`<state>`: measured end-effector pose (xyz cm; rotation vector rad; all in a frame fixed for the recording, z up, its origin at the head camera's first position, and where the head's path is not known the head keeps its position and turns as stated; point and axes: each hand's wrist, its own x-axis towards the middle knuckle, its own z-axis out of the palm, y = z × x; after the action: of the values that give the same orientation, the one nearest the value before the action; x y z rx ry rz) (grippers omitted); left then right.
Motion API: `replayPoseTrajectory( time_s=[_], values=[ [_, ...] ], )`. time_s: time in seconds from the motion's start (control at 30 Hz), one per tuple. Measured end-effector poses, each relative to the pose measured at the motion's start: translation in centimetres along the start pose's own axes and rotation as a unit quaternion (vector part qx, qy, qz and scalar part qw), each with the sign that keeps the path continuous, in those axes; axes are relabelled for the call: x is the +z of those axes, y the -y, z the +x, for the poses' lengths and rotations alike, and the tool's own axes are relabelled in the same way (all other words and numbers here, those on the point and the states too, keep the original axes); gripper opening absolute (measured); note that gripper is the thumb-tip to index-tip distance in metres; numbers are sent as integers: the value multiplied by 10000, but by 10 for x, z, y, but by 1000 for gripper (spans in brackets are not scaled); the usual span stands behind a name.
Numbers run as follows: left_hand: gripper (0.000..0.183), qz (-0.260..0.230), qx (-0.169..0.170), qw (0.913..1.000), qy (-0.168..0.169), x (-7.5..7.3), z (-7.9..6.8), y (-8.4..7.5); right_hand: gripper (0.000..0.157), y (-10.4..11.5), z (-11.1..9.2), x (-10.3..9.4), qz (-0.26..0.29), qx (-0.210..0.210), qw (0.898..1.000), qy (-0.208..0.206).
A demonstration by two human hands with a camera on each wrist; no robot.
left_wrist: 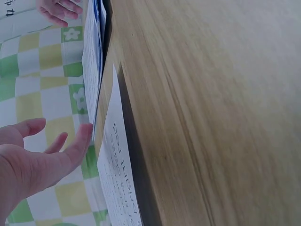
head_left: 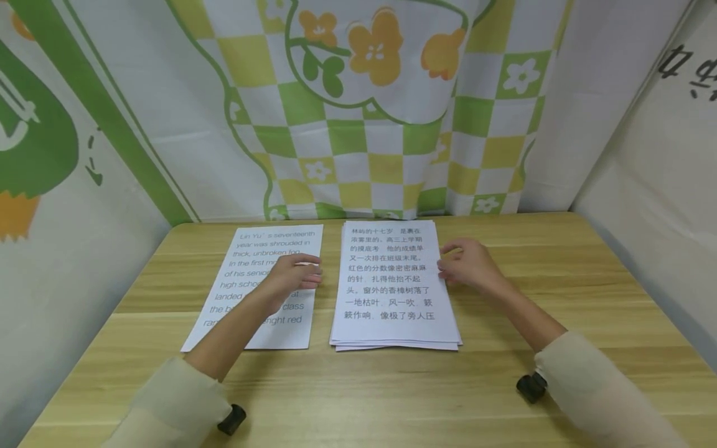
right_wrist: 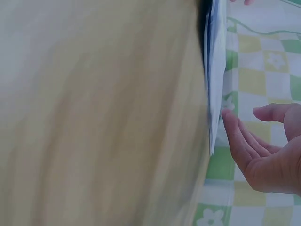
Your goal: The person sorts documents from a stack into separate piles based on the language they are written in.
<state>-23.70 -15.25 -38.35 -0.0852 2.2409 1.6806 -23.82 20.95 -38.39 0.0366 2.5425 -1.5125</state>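
Note:
A stack of printed paper sheets (head_left: 386, 286) with Chinese text on top lies at the middle of the table, its lower edges slightly fanned. Left of it lies a sheet with English text (head_left: 263, 336), partly hidden under my left hand and forearm. My left hand (head_left: 288, 280) hovers over that sheet's right side, fingers loosely bent toward the stack and holding nothing. At the stack's right edge is my right hand (head_left: 470, 264), fingertips right at the paper's side, thumb apart from the fingers. In the right wrist view its fingers (right_wrist: 242, 141) are relaxed beside the stack's edge.
The wooden table (head_left: 381, 398) ends at a green, yellow and white checked cloth (head_left: 358, 149) hanging behind it. White printed panels stand at the left (head_left: 106, 249) and right (head_left: 661, 186). Each sleeve cuff carries a small black device (head_left: 531, 387).

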Motion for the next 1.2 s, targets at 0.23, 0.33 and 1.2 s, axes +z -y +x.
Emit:
replayPoseTrajectory(
  time_s=[0.23, 0.33, 1.2],
  values=[
    [46, -381, 98, 9985, 376, 11, 6, 1, 51, -13, -2, -11, 127, 3, 9999, -7],
    [45, -500, 131, 9975, 488, 14, 8, 2, 54, -15, -2, -12, 314, 61, 9995, 48],
    [46, -761, -260, 9944, 682, 22, 8, -8, 59, -10, -3, -12, 623, 238, 9974, 287]
  ],
)
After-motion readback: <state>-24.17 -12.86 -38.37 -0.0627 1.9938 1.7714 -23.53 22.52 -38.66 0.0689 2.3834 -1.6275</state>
